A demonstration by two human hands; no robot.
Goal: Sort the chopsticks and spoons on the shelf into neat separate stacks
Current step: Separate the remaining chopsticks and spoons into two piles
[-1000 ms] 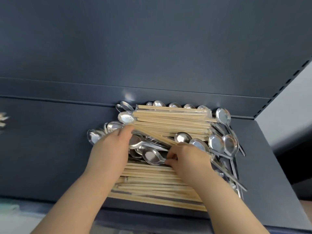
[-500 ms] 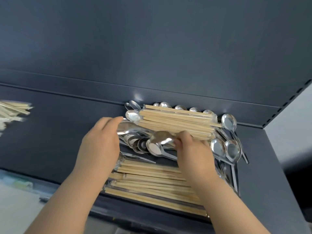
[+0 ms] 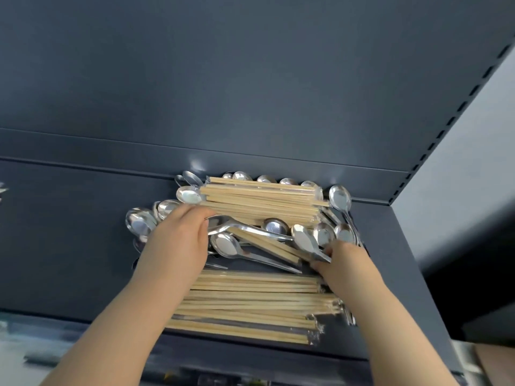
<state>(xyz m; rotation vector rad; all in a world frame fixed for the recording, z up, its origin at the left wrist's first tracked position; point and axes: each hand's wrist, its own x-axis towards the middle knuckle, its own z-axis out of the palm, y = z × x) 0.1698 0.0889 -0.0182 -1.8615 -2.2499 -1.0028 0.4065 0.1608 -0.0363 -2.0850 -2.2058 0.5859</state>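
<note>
On the shelf (image 3: 69, 232), the left hand (image 3: 178, 240) curls round one spoon (image 3: 239, 225) and the right hand (image 3: 342, 263) pinches a second spoon (image 3: 303, 239) by its handle (to pull them free, I'd judge). Both spoons lie tangled between the back chopsticks (image 3: 259, 201) and the front chopsticks (image 3: 250, 302).

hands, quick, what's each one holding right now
left hand: grips a spoon by its bowl end
right hand: pinches the handle of a second spoon
</note>
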